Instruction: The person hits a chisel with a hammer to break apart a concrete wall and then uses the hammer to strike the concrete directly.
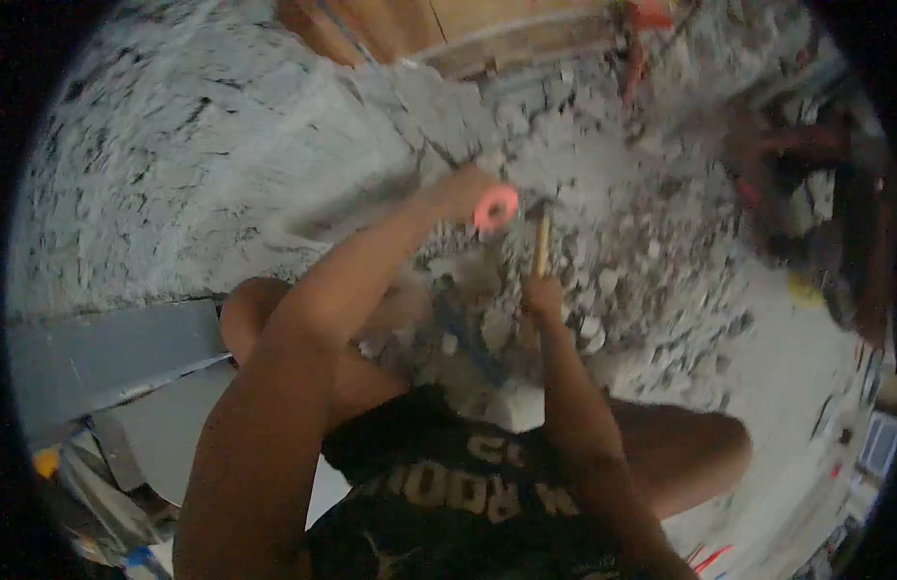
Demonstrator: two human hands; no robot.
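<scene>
My left hand is closed around a chisel with a round pink guard, held up against the broken grey masonry. The chisel's tip is too blurred to make out. Just to the right and lower, my right hand grips the light wooden handle of a hammer. The hammer's head shows dimly near the handle's top, close to the pink guard. Loose rubble lies beneath and beside both hands.
Bare knees flank the rubble. A grey slab lies at the left. Wooden boards stand at the top. A blurred dark reddish object is at the upper right, and a pale crate at the right edge.
</scene>
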